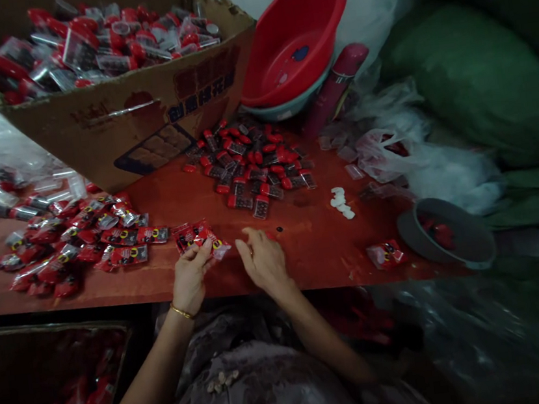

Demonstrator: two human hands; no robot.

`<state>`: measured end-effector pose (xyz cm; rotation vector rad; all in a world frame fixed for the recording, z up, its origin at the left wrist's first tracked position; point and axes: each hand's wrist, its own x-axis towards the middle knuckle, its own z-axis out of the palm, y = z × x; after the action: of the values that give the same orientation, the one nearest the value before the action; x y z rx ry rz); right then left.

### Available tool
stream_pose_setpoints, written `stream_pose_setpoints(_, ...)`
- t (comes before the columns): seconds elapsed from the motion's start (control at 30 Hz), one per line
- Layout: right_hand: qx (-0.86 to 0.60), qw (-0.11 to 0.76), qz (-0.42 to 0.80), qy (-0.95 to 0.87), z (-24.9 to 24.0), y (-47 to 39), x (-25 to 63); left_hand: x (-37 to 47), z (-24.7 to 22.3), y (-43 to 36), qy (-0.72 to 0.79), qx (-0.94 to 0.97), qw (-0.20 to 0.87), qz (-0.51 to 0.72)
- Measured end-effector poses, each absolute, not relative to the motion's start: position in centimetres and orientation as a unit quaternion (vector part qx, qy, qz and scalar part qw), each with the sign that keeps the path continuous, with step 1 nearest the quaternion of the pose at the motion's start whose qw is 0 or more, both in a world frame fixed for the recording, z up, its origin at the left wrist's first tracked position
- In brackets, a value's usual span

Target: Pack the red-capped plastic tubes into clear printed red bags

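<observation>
My left hand (pixel 190 274) pinches a small red printed packet (pixel 205 235) between thumb and fingers, its clear end pointing right. Just to the right, my right hand (pixel 266 261) is low over the table with its fingers curled; what they hold, if anything, is hidden. A bit of red shows beyond its knuckles, and a tiny black bead (pixel 279 229) lies beside it. Beyond both hands is a pile of small red-capped clear containers (pixel 255 164) with dark contents. Left of my left hand, many filled red packets (pixel 82 241) are heaped.
A large cardboard box (pixel 142 122) full of red-capped containers stands at back left. Red basin (pixel 298 34), pink flask (pixel 336 85) and plastic bags (pixel 441 161) are behind. At right are white pieces (pixel 341 203), a packet (pixel 386 254) and a grey bowl (pixel 476 248). Another box (pixel 49 327) sits below left.
</observation>
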<state>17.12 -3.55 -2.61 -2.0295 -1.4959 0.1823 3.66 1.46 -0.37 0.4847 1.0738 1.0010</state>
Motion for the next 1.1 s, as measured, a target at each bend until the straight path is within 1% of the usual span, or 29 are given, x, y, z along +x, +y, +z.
stream_pose_setpoints(0.07, -0.808, 0.218, 0.013, -0.548, -3.0, -4.6, 18.8, 3.6, -0.1, 1.6, 0.485, 0.2, 0.738, 0.423)
stream_pose_setpoints(0.13, -0.794, 0.184, -0.001, -0.579, -3.7, -5.8, 20.2, 3.7, 0.1, 1.6, 0.479, 0.181, 0.762, 0.396)
stream_pose_setpoints(0.23, -0.722, 0.218, 0.005, -0.657, -4.7, -7.6, 21.5, 4.0, 0.1, 1.5, 0.47, 0.169, 0.78, 0.377)
stream_pose_setpoints(0.33, -0.73, 0.248, -0.028, -0.637, -5.4, -8.6, 21.7, 4.2, -0.3, 1.3, 0.473, 0.166, 0.78, 0.375)
stream_pose_setpoints(0.5, -0.763, 0.182, -0.07, -0.616, -6.2, -7.9, 21.3, 4.0, -0.6, 1.3, 0.476, 0.165, 0.785, 0.36)
stream_pose_setpoints(0.57, -0.757, 0.189, -0.07, -0.622, -6.4, -7.4, 21.4, 3.9, -0.5, 1.2, 0.473, 0.166, 0.789, 0.355)
stream_pose_setpoints(0.6, -0.752, 0.212, -0.063, -0.621, -6.3, -7.3, 21.5, 3.8, -0.4, 1.2, 0.47, 0.167, 0.791, 0.354)
stream_pose_setpoints(0.67, -0.738, 0.288, -0.016, -0.61, -5.8, -7.4, 21.6, 3.7, -0.3, 1.1, 0.467, 0.168, 0.794, 0.353)
stream_pose_setpoints(0.7, -0.728, 0.331, 0.032, -0.599, -5.3, -7.7, 21.6, 3.7, -0.3, 1.0, 0.465, 0.169, 0.794, 0.352)
stream_pose_setpoints(0.8, -0.68, 0.423, 0.259, -0.54, -3.3, -8.9, 21.0, 4.0, -0.3, 0.6, 0.462, 0.179, 0.794, 0.353)
stream_pose_setpoints(0.87, -0.635, 0.448, 0.402, -0.485, -2.1, -9.6, 20.4, 4.3, -0.3, 0.3, 0.453, 0.194, 0.791, 0.363)
stream_pose_setpoints(0.9, -0.616, 0.459, 0.447, -0.457, -1.7, -9.8, 20.1, 4.4, -0.3, 0.2, 0.448, 0.203, 0.789, 0.369)
stream_pose_setpoints(0.97, -0.594, 0.478, 0.494, -0.416, -1.3, -9.8, 19.6, 4.7, -0.2, -0.1, 0.437, 0.221, 0.786, 0.377)
stream_pose_setpoints(1.1, -0.583, 0.491, 0.526, -0.377, -1.3, -9.2, 19.3, 4.9, 0.0, -0.4, 0.427, 0.236, 0.784, 0.383)
